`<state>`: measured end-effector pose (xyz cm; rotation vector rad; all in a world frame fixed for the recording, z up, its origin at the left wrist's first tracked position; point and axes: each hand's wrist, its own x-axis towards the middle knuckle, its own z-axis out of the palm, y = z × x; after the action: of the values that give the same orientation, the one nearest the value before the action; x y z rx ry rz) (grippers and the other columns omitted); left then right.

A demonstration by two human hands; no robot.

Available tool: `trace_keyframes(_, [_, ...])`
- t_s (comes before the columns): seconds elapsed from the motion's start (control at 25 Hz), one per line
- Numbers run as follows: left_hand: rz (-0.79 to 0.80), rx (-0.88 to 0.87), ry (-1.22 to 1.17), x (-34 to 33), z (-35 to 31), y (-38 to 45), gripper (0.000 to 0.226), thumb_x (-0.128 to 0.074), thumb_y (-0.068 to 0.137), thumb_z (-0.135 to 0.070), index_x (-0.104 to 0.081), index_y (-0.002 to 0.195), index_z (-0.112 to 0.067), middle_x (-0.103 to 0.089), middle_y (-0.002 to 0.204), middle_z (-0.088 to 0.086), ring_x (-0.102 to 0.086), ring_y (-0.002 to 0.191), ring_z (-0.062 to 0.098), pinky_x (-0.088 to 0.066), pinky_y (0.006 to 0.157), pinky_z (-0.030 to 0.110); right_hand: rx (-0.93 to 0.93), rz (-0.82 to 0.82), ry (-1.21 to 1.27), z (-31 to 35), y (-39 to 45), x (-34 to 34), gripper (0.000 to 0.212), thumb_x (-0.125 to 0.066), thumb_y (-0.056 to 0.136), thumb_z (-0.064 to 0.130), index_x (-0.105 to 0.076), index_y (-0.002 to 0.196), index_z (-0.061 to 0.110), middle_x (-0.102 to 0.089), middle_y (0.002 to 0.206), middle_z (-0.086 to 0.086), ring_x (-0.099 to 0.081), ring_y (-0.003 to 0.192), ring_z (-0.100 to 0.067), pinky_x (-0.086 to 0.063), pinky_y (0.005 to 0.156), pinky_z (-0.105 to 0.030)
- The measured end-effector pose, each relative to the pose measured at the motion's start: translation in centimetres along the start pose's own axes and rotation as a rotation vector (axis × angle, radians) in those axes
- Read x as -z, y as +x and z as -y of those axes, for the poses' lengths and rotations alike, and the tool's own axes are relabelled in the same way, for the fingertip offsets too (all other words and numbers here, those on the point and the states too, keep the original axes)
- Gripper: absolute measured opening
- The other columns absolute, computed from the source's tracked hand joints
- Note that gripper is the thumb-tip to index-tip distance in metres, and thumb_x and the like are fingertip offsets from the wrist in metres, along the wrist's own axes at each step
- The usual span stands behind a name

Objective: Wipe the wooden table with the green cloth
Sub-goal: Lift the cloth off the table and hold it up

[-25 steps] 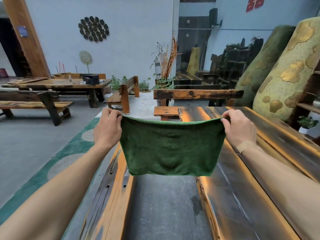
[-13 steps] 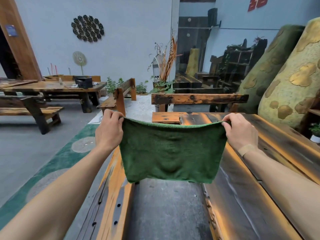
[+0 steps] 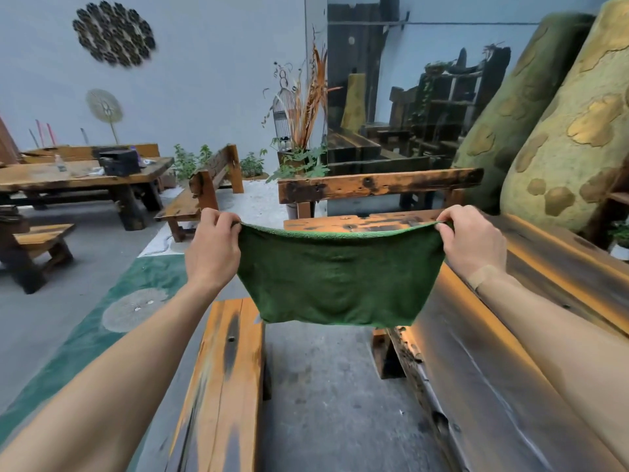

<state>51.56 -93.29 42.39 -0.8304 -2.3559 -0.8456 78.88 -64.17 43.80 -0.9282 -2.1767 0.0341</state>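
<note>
Progress: So far no wiping shows; the green cloth (image 3: 338,284) is held up in the air, not on wood, so by my judgement the whole wipe is still to do.
Left hand: the left hand (image 3: 212,245) pinches the cloth's upper left corner, fingers curled over the edge.
Right hand: the right hand (image 3: 471,241) pinches the upper right corner the same way, with a pale band at the wrist.
Cloth position: stretched between the two hands, top edge sagging a little in the middle, lower edge hanging free above the concrete floor (image 3: 323,396), between the bench and the table.
Table: the wooden table (image 3: 493,369) lies just right of the cloth, under the right forearm; a long thick slab, dark and glossy, with orange glints and a rough charred edge.
Bench: the wooden bench (image 3: 221,376) on the left is a narrow plank, orange streaked with black, with a bolt hole.
Cloth texture: fuzzy terry pile, deep green, soft, apparently doubled over.
What is left: lower the cloth onto the slab and rub along it.
</note>
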Motion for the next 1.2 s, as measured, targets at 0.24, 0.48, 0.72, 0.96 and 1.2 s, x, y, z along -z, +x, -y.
trace_keyframes(0.24, [-0.002,-0.019,0.008,-9.8,3.2,10.3,0.021,-0.042,0.107,-0.026,-0.058,0.112,-0.014,-0.046,0.114,0.005,-0.053,0.093,0.028,-0.043,0.063,0.04,0.04,0.017,0.019,-0.2,10.7,-11.6,0.01,-0.056,0.102,0.025,-0.063,0.103,0.018,-0.063,0.104,-0.005,-0.063,0.089,-0.032,-0.038,0.066,-0.033])
trace_keyframes(0.48, [-0.024,0.017,0.039,-17.3,5.1,20.7,0.023,-0.042,0.107,-0.026,-0.059,0.113,-0.011,-0.047,0.117,0.007,-0.055,0.093,0.03,-0.042,0.065,0.041,0.057,0.06,0.035,0.6,21.8,-20.6,0.011,-0.055,0.102,0.025,-0.063,0.102,0.017,-0.063,0.106,-0.006,-0.063,0.091,-0.037,-0.038,0.066,-0.036])
trace_keyframes(0.72, [-0.03,0.028,0.04,-24.3,7.6,29.5,0.022,-0.043,0.107,-0.027,-0.06,0.112,-0.013,-0.047,0.114,0.006,-0.052,0.09,0.028,-0.04,0.067,0.041,0.057,0.047,0.037,1.6,29.7,-28.2,0.011,-0.055,0.103,0.025,-0.063,0.103,0.018,-0.063,0.105,-0.006,-0.063,0.092,-0.033,-0.04,0.067,-0.034])
trace_keyframes(0.96, [0.029,-0.056,-0.02,-33.0,10.9,39.9,0.023,-0.042,0.107,-0.027,-0.059,0.113,-0.012,-0.047,0.115,0.007,-0.055,0.092,0.032,-0.044,0.066,0.042,-0.019,0.022,-0.015,2.5,37.4,-35.9,0.011,-0.055,0.102,0.026,-0.063,0.105,0.018,-0.063,0.108,-0.007,-0.063,0.096,-0.036,-0.043,0.071,-0.039])
trace_keyframes(1.2, [0.095,-0.159,-0.143,-42.5,11.2,50.1,0.023,-0.041,0.107,-0.027,-0.059,0.112,-0.014,-0.047,0.116,0.006,-0.055,0.091,0.029,-0.045,0.065,0.041,-0.167,-0.026,-0.084,1.8,42.7,-40.7,0.01,-0.055,0.102,0.025,-0.063,0.103,0.019,-0.062,0.108,-0.007,-0.061,0.096,-0.038,-0.044,0.072,-0.041])
